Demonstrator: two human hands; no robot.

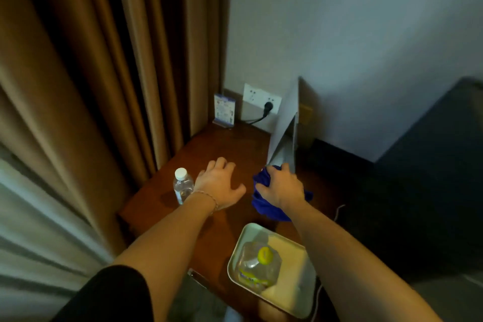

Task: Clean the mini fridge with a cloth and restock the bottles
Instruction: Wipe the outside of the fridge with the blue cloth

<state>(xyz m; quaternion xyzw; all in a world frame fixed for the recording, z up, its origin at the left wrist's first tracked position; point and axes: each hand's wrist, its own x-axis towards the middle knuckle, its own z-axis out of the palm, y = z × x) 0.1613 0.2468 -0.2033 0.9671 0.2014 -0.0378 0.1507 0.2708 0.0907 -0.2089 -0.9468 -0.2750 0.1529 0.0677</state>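
Observation:
My right hand [281, 185] grips a bunched blue cloth [266, 208] against the lower edge of a pale grey panel [286, 123], which looks like the mini fridge's open door seen edge-on. My left hand [219, 183] rests flat on the brown wooden surface [227, 146], fingers spread. A clear water bottle with a white cap [183, 185] stands upright just left of my left wrist. Near the front, a second clear bottle with a yellow cap [258, 264] sits in a pale tray [300, 295]. The fridge's inside is hidden.
Brown curtains [104, 73] hang along the left. On the back wall are a white socket plate with a black plug [262, 102] and a small standing card [224, 110]. A dark cabinet [431, 165] fills the right.

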